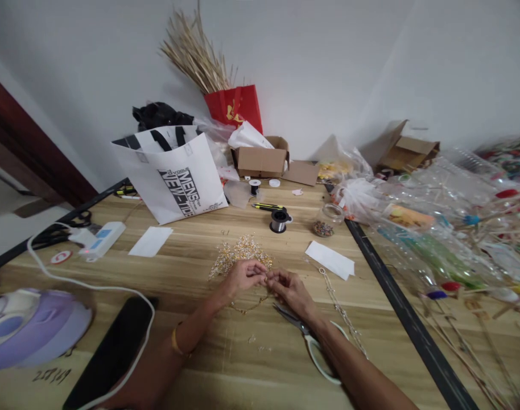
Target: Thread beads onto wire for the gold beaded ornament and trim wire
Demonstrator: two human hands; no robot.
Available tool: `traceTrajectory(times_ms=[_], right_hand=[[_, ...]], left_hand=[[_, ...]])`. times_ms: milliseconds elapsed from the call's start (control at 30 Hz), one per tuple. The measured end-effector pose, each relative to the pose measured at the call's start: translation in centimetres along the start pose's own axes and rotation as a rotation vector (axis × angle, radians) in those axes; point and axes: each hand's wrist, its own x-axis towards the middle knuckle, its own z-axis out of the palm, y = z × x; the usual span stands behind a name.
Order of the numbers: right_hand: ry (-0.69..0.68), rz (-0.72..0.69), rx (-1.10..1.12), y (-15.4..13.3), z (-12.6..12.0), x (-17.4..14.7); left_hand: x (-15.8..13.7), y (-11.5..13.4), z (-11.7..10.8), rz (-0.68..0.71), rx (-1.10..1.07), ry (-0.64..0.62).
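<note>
My left hand (246, 277) and my right hand (289, 288) meet over the wooden table, their fingertips pinched together. Between them is the end of a thin gold chain (246, 311), which curves down onto the tabletop. Any smaller piece in the fingertips is too small to make out. Just beyond my left hand lies a pile of gold and clear beads (236, 253). Scissors (315, 344) with pale handles rest partly beneath my right forearm. To the right stretches a beaded chain (339, 307). A few tiny clear pieces (252, 338) sit nearer to me.
Behind the pile stand a wire spool (279, 220) and a glass jar of beads (324, 225). White paper pieces (151, 241) lie on both sides. At left are a power strip (104, 239), a black phone-like slab (110, 353) and a white cable. Plastic bottles (426, 245) crowd the right.
</note>
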Motion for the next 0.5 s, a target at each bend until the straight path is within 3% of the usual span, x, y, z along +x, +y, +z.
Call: traceTrajectory(times_ms=[300,500], right_hand=[[-0.038,-0.093,-0.105,0.3,-0.12,0.05],[-0.022,-0.054,-0.061,0.23,-0.12,0.03]], left_hand=[[-0.31,0.38,0.84,0.041,0.104,0.06],[-0.05,-0.31,0.4,0.066,0.229,0.117]])
